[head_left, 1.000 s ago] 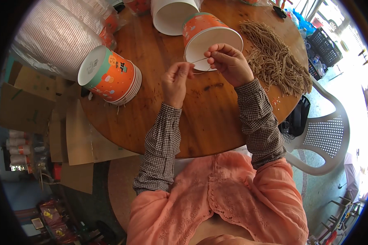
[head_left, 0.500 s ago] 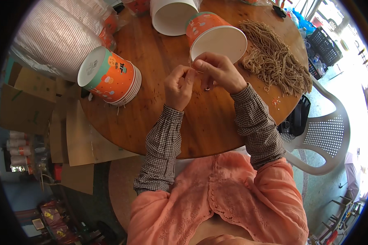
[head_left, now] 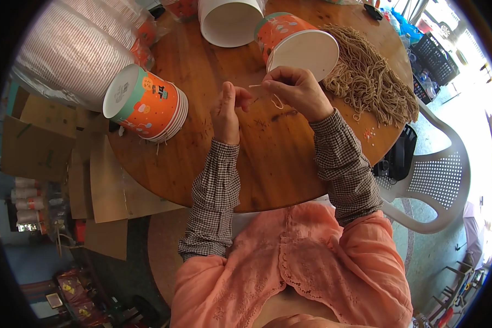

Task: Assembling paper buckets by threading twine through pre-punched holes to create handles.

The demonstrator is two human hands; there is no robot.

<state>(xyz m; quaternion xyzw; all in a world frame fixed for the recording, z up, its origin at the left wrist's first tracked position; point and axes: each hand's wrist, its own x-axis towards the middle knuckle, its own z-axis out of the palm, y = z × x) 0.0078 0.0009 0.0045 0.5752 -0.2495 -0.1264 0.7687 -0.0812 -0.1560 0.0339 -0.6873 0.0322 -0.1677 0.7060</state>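
Observation:
My right hand [head_left: 300, 92] pinches a pale cord [head_left: 277, 103] between thumb and fingers. One short end of it points left, and a loop hangs below the fingertips. Just beyond this hand an orange and green paper bucket [head_left: 306, 52] lies on its side, its white opening towards me; whether the cord is joined to it I cannot tell. To the left, my left hand [head_left: 228, 112] is raised over the table, thumb and fingers apart, apparently with nothing in it. A heap of tan cords [head_left: 372, 82] lies right of the bucket.
A short stack of orange buckets [head_left: 147, 104] lies tilted at the table's left, beside long bagged bucket stacks [head_left: 74, 52]. Another white bucket [head_left: 231, 24] sits at the back. Cardboard [head_left: 106, 175] stands left of the round wooden table [head_left: 279, 175]; a plastic chair [head_left: 434, 169] stands right.
My hands have moved apart. The left has opened and let go of the cord, while the right keeps its pinch. The bucket beyond has shifted slightly to the right.

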